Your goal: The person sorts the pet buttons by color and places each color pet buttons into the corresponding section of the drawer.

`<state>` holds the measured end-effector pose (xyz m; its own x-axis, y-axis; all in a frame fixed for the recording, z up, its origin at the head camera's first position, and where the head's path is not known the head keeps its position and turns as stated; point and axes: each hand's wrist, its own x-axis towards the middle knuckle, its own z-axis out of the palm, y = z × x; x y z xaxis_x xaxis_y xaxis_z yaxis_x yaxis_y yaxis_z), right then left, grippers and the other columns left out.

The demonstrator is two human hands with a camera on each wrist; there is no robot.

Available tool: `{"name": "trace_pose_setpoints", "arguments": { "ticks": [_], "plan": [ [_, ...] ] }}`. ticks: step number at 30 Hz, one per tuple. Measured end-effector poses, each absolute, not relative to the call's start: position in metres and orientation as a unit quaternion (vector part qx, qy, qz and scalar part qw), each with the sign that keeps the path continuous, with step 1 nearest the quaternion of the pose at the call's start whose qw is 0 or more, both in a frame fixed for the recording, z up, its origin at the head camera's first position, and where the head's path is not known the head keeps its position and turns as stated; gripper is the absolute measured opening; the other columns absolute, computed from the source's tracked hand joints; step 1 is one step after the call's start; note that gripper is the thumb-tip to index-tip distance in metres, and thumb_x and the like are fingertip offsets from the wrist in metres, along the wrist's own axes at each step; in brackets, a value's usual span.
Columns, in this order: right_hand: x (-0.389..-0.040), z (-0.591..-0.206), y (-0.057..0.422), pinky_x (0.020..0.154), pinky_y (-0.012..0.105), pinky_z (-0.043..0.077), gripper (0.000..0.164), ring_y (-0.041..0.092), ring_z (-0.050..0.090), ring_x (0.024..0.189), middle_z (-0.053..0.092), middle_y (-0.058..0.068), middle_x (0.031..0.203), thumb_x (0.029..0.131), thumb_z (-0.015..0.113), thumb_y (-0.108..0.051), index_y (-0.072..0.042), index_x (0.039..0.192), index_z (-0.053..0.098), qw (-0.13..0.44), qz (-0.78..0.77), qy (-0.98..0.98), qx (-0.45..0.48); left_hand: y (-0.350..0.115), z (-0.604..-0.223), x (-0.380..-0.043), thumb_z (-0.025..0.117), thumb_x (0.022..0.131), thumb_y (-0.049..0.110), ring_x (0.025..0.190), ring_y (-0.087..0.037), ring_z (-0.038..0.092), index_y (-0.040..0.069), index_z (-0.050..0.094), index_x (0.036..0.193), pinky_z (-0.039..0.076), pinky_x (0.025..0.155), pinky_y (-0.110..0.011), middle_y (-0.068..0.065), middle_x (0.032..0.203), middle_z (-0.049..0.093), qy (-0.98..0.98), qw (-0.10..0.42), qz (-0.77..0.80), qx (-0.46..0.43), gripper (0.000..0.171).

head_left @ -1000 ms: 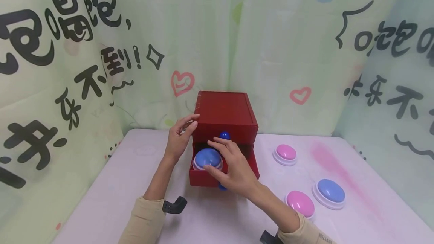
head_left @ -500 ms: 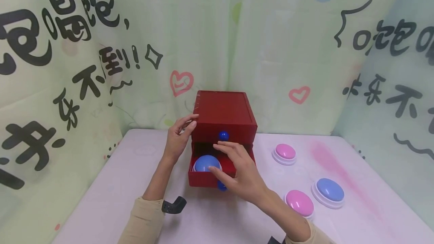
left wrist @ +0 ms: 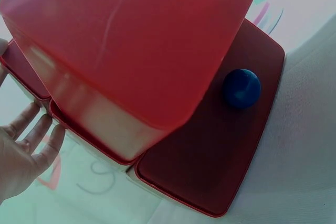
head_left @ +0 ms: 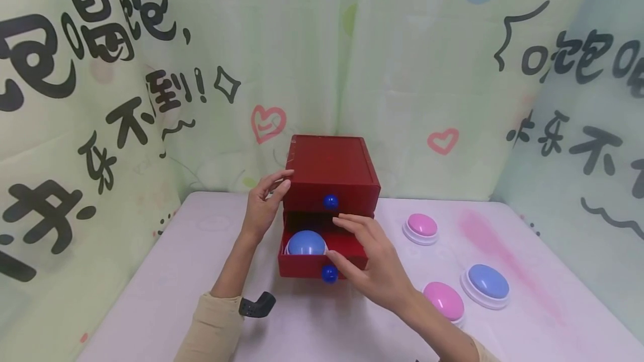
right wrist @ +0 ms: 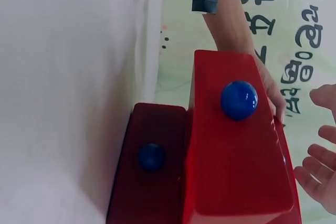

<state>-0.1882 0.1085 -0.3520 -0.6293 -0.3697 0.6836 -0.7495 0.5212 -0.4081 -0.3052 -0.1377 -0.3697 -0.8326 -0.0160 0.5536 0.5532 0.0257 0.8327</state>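
Observation:
A red drawer cabinet (head_left: 329,161) stands at the back of the table with its middle drawer (head_left: 307,266) pulled out. Inside that drawer, at its left, sits a blue domed push button (head_left: 306,243) with a white base mostly hidden behind the drawer front. My right hand (head_left: 377,267) hovers over the drawer's right part, fingers spread and holding nothing, the thumb tip near the button's right side. With loosely bent fingers, my left hand (head_left: 263,205) touches the cabinet's upper left side; the left wrist view shows its fingertips (left wrist: 55,135) along the cabinet's edge.
Right of the cabinet lie a small pink push button (head_left: 422,225), a larger pink one (head_left: 444,301) partly behind the right forearm, and another blue one (head_left: 487,284). Below the pulled-out drawer, a closed bottom drawer (right wrist: 149,187) has a blue knob. A printed curtain (head_left: 402,71) surrounds the table.
The blue button has settled lower in the drawer. My right hand, earlier over and around the button, has moved right and away from it. The left hand has stayed in place.

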Motion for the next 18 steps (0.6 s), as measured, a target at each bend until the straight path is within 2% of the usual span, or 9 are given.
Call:
{"name": "trace_pose_setpoints", "arguments": {
  "ticks": [7, 14, 18],
  "plan": [
    [-0.187, -0.355, 0.122, 0.092, 0.043, 0.058, 0.067, 0.023, 0.053, 0.129, 0.058, 0.010, 0.139, 0.080, 0.088, -0.013, -0.011, 0.140, 0.059, 0.280, 0.341, -0.835, 0.328, -0.136, -0.370, -0.304, 0.061, 0.102, 0.020, 0.115, -0.017, 0.062, 0.011, 0.069, 0.133, 0.052, 0.092, -0.030, -0.006, 0.132, 0.064, -0.684, 0.217, -0.668, -0.199, 0.033],
    [-0.189, -0.357, 0.137, 0.099, 0.034, 0.054, 0.066, 0.024, 0.055, 0.127, 0.060, 0.009, 0.138, 0.079, 0.088, -0.014, -0.011, 0.138, 0.061, 0.307, 0.315, -0.841, 0.316, -0.137, -0.369, -0.304, 0.062, 0.102, 0.019, 0.115, -0.021, 0.062, 0.011, 0.069, 0.132, 0.052, 0.092, -0.029, -0.007, 0.132, 0.064, -0.683, 0.219, -0.668, -0.201, 0.033],
    [-0.190, -0.358, 0.144, 0.096, 0.038, 0.056, 0.067, 0.022, 0.056, 0.128, 0.060, 0.005, 0.139, 0.078, 0.089, -0.014, -0.011, 0.138, 0.061, 0.312, 0.306, -0.847, 0.303, -0.138, -0.369, -0.304, 0.062, 0.102, 0.019, 0.116, -0.023, 0.062, 0.010, 0.069, 0.132, 0.051, 0.092, -0.030, -0.007, 0.132, 0.064, -0.682, 0.218, -0.668, -0.199, 0.033]
  ]
}}
